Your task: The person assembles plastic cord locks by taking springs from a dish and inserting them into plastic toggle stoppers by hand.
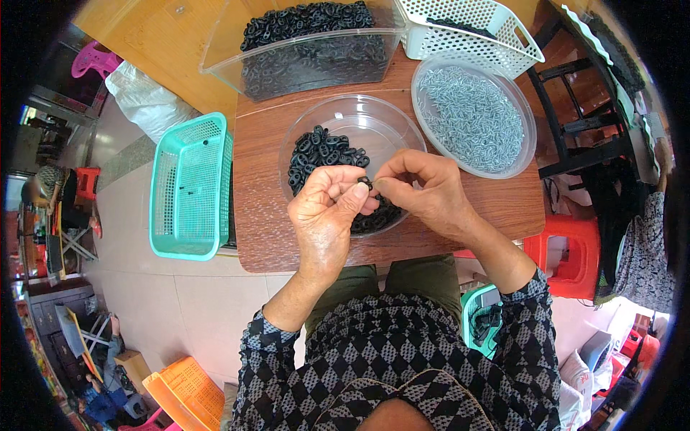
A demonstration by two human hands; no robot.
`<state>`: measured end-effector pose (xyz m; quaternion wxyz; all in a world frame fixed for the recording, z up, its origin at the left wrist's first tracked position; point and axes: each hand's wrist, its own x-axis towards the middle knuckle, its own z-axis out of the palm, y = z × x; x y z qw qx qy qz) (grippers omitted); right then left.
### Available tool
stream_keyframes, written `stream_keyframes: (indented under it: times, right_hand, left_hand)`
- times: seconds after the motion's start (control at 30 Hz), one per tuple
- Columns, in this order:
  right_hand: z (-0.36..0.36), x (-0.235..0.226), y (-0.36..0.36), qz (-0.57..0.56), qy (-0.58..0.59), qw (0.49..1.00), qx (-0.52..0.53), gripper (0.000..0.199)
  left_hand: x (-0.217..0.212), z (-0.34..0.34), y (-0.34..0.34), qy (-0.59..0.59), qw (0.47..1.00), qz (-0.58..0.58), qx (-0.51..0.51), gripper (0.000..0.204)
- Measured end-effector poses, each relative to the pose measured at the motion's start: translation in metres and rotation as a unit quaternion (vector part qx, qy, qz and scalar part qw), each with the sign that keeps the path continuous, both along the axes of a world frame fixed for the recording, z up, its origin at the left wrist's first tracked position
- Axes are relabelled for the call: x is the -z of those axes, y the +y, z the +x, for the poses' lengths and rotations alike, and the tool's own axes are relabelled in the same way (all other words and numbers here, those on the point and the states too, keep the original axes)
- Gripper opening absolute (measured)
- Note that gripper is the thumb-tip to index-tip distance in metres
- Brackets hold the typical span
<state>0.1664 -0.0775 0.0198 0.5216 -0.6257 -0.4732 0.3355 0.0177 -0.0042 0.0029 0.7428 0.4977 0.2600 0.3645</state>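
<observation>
Over the near part of a round clear tub (413, 133), my two hands meet. My left hand (325, 212) pinches a small black two-holed piece (366, 182) between thumb and fingers. My right hand (429, 192) is closed in a pinch right against that piece. Whatever its fingertips hold is too small and covered to make out. Many similar black two-holed pieces (320, 152) lie heaped in the left part of the tub, and more show beneath my hands. To the right, a round plastic lid or tray (530, 136) carries a spread of small silvery metal pins (471, 115).
A clear bin (302, 80) full of black pieces and a white perforated basket (496, 54) stand along the table's (266, 237) far side. A turquoise basket (159, 194) sits left of the table, a red stool (575, 255) to its right. An orange basket (187, 391) is lower left.
</observation>
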Motion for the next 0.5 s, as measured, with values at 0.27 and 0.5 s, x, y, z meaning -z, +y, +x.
stream_keyframes:
  times: [0.27,0.5]
  right_hand:
    - [0.0006,0.0001,0.0017,-0.043,0.074,0.996,-0.016,0.011]
    - [0.0028,0.0027,0.0012,-0.058,0.122,0.991,-0.017,0.011]
  left_hand:
    - [0.0015,-0.0026,-0.0005,0.006,1.000,0.028,0.001,0.015]
    - [-0.0001,-0.0021,-0.0010,0.006,1.000,0.022,0.003,0.015]
